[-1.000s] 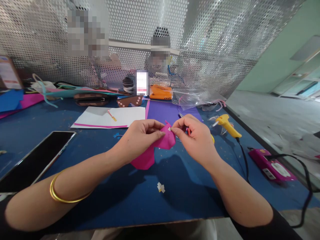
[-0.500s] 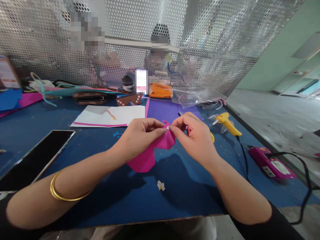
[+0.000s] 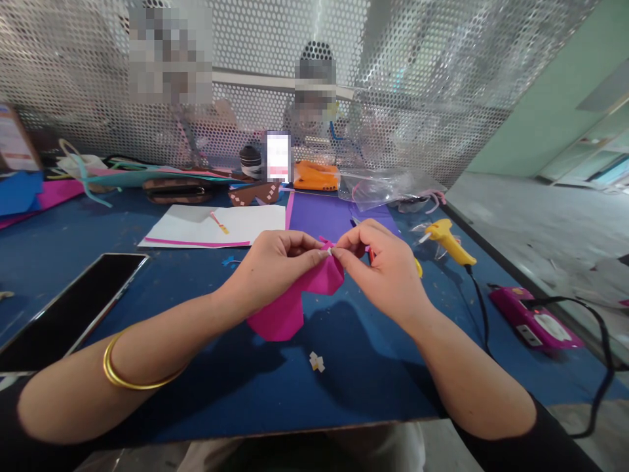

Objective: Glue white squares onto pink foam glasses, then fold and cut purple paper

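Head view: a pink paper shape (image 3: 289, 305) sits just above the blue counter (image 3: 373, 373), its top edge pinched by the left hand (image 3: 275, 262) and the right hand (image 3: 386, 272), fingertips meeting at a tiny white bit (image 3: 328, 250). A yellow glue gun (image 3: 445, 239) lies to the right, a phone (image 3: 73, 305) to the left.

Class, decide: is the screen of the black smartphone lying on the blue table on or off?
Off, as far as shows: the black smartphone lies face up, its screen uniformly dark.
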A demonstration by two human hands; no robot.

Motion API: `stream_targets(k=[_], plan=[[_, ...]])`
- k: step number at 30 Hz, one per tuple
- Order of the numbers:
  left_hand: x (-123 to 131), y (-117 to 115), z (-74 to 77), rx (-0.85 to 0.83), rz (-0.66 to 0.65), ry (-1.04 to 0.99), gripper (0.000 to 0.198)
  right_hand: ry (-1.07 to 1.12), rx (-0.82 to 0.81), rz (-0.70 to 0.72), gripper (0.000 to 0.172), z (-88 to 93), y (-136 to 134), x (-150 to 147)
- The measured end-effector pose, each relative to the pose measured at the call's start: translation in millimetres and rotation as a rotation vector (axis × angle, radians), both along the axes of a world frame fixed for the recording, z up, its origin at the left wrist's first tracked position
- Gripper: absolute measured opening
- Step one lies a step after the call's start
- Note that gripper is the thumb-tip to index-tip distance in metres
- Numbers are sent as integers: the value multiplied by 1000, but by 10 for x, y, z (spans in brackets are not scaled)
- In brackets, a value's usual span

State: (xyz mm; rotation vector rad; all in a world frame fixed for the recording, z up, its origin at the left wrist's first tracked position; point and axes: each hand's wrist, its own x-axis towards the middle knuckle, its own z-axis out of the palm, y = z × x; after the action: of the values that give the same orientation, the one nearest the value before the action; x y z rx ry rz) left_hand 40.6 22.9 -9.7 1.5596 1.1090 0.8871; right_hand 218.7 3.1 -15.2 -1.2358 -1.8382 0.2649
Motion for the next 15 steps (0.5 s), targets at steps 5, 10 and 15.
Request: stream_targets(k=[5,10,15], plan=[[14,-4,19,1,15,25,21,-11,-8,-6,10,-14,-8,-18],[15,-7,26,2,19,42,19,71,-63,-15,9,16,-7,-16],[10,-14,29,12,33,30,17,342,-283,-15,8,55,21,32]])
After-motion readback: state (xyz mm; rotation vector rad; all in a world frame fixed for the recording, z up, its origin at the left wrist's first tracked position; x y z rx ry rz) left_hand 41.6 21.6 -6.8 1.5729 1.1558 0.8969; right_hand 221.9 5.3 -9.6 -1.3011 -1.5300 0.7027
